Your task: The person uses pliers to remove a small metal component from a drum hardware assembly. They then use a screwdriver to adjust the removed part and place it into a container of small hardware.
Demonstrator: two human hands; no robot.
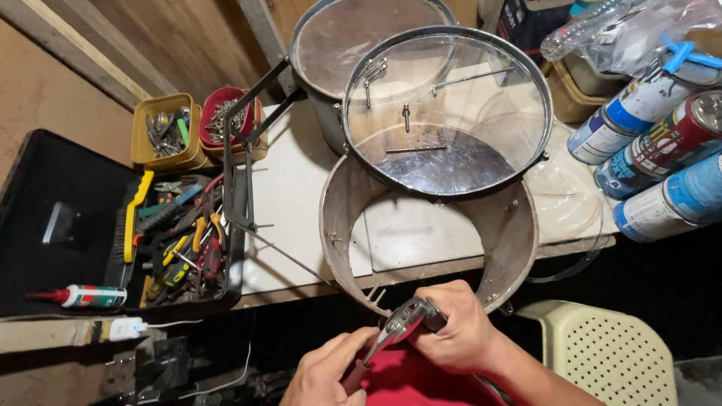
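My right hand grips the metal head of a pair of pliers just below the front edge of the workbench. My left hand holds the tool's red handle end lower down. Right above both hands a bent sheet-metal ring rests on the white bench top, with small bolts sticking out of its near rim. A round frame with a clear plastic sheet leans over the ring, several bolts lying on it. A second round metal drum stands behind it.
An open black toolbox with pliers and screwdrivers lies at left, a glue tube in it. Yellow and red tubs of screws stand behind. Spray cans lie at right. A cream plastic chair is below right.
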